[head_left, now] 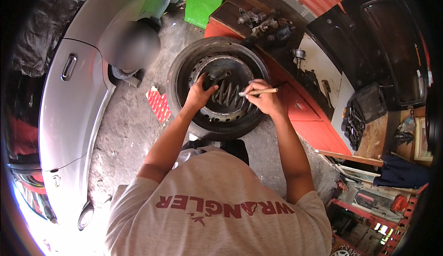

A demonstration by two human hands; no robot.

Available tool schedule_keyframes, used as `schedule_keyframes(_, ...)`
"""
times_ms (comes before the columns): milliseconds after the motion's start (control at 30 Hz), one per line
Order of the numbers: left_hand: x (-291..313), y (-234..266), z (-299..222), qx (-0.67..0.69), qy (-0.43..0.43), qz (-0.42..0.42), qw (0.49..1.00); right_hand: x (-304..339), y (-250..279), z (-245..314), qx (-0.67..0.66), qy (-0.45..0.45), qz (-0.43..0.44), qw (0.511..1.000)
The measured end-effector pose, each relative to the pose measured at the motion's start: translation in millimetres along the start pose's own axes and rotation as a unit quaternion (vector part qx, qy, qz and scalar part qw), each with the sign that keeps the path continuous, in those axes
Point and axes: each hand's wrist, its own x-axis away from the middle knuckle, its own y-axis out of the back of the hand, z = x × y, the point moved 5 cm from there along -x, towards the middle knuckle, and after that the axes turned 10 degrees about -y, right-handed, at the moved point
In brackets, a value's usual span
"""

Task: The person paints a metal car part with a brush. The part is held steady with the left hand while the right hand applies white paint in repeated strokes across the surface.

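Note:
A dark coil spring [227, 93] lies on its side over the middle of a wheel [184, 78], a black steel rim with its tyre, which rests flat in front of me. My left hand [200, 94] grips the spring's left end, thumb on the near side and fingers round the far side. In my right hand [265, 97] is a slim brush [267, 91] with a pale wooden handle. Its light tip points left and meets the spring's right end, or hovers just over it; I cannot tell which. The right fingers pinch the brush near that tip.
A silver car [76, 104] stands along the left. On the right, an orange-red cabinet [302, 110] carries greasy metal parts [265, 23] and an open black tool case [362, 113]. A red-and-white patterned piece [158, 104] lies on the floor beside the tyre. Behind is a green box [198, 7].

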Motion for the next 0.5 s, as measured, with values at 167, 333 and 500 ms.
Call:
schedule_keyframes(167,1,1,-2,-0.019,0.015,0.009,1.0,8,-3,-7,0.02,0.006,-0.01,1.0)
schedule_keyframes(333,-1,-1,5,-0.003,0.007,0.001,1.0,8,-1,-4,0.007,0.021,-0.005,1.0)
schedule_keyframes(500,0,-2,6,-0.02,0.006,-0.001,1.0,3,-2,-12,-0.023,-0.018,0.001,1.0)
